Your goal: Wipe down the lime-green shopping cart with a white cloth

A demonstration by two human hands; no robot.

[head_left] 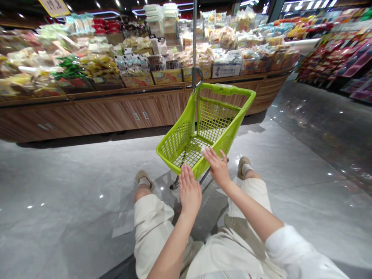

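Observation:
A bright green shopping cart (pixel 180 130) with lattice sides stands in front of me, its near end turned toward my knees. My left hand (pixel 190 190) lies with fingers stretched out at the cart's near rim; I cannot tell whether it touches. To its right, my right hand (pixel 217 166) reaches over the near right rim, fingers extended and thumb apart. A small white scrap (pixel 204 148) shows at the right fingertips, and whether it is held is unclear. The cart's handle (pixel 222 89) is on the far side, with an upright grey pole (pixel 195 42) beside it.
Behind the cart runs a wood-panelled display counter (pixel 162 108) piled with packaged foods (pixel 133 64). More shelves of packets (pixel 328 54) stand at right. My legs straddle the cart's near end on the glossy grey floor (pixel 72 186). A price sign (pixel 54 7) hangs upper left.

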